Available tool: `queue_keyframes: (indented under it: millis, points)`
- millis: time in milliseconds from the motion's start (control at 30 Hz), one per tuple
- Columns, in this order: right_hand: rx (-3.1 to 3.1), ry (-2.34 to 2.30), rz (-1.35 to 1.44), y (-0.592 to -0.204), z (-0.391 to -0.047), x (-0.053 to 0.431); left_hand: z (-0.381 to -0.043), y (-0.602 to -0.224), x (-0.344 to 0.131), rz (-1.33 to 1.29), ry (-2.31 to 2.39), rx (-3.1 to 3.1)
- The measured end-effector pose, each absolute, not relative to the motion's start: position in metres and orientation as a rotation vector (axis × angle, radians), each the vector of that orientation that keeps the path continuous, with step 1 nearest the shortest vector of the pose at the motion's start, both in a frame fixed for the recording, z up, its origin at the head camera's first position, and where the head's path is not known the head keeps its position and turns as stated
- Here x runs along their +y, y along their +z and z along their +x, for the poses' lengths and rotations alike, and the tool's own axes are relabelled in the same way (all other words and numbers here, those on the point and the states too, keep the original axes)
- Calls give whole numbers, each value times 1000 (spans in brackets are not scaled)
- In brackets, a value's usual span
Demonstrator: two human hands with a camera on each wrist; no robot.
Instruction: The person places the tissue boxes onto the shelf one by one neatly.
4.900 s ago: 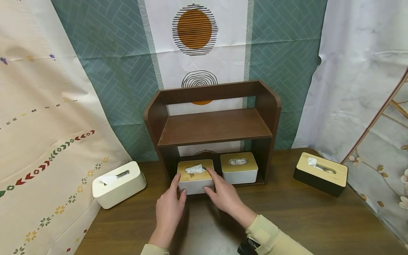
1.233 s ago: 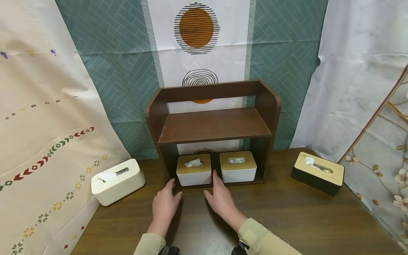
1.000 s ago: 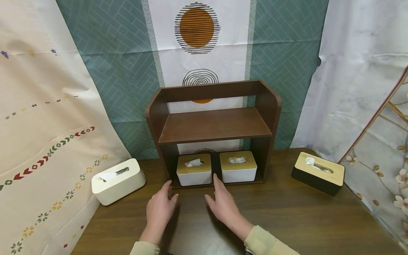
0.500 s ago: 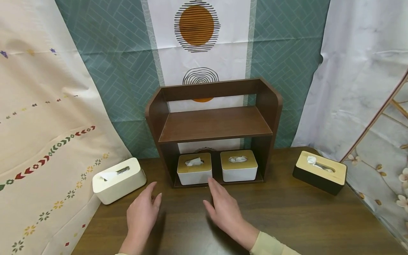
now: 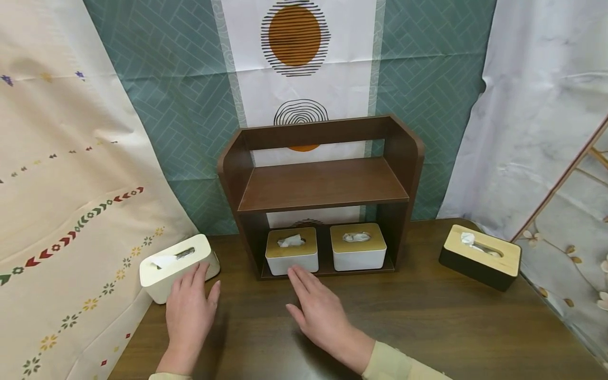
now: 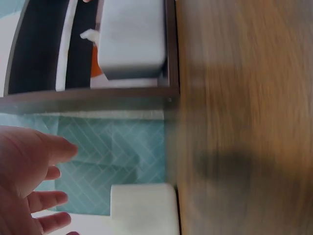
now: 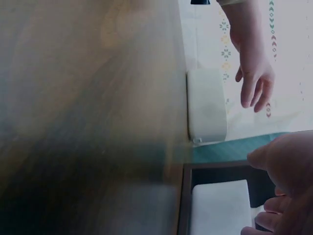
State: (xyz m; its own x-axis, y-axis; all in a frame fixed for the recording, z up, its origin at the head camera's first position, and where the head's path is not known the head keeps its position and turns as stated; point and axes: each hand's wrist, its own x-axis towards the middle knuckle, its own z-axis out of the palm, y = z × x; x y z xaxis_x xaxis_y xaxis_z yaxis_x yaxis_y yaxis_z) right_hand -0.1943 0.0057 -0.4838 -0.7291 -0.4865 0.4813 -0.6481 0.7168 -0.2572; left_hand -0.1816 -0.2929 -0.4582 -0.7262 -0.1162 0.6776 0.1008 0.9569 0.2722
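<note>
In the head view, with a clock face centred on the shelf unit (image 5: 323,182), the cream tissue box (image 5: 166,272) sits on the table (image 5: 404,330) at eight o'clock, slanted against the patterned curtain. The black tissue box (image 5: 477,258) is between three and four, slanted the other way. The seven-o'clock white tissue box (image 5: 292,264) and the five-o'clock white tissue box (image 5: 359,259) stand side by side on the lower shelf, a narrow gap between them, probably so that both face forward and their slots are easy to reach.

The left hand (image 5: 189,309) is loose, its fingers over the near side of the cream box; the right hand (image 5: 323,316) is flat, its fingertips before the seven-o'clock white box. Neither grips anything. Every box has tissue in its slot: a flat sheet in the cream, an upright tuft in the seven-o'clock white, a crumpled piece in the five-o'clock white, and a wad at one end of the black one's slot.

In the left wrist view, the left hand is at eight o'clock, fingers spread; the cream box is at six.

In the right wrist view, the left hand, at two, appears apart from the cream box. The right hand is at four, beside a white box at five; contact cannot be told.
</note>
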Motion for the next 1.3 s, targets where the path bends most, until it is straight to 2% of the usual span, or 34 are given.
queue_keyframes:
  millis: [400, 667, 1300]
  points:
    - [-2562, 438, 1061, -483, -196, -22, -199, -463, -341, 168, -364, -2486]
    - [-2642, 392, 1105, -479, -198, -39, -208, -466, -368, 184, -345, -2510]
    - [-2684, 356, 1140, -481, -200, -57, -219, -467, -389, 187, -310, -2679]
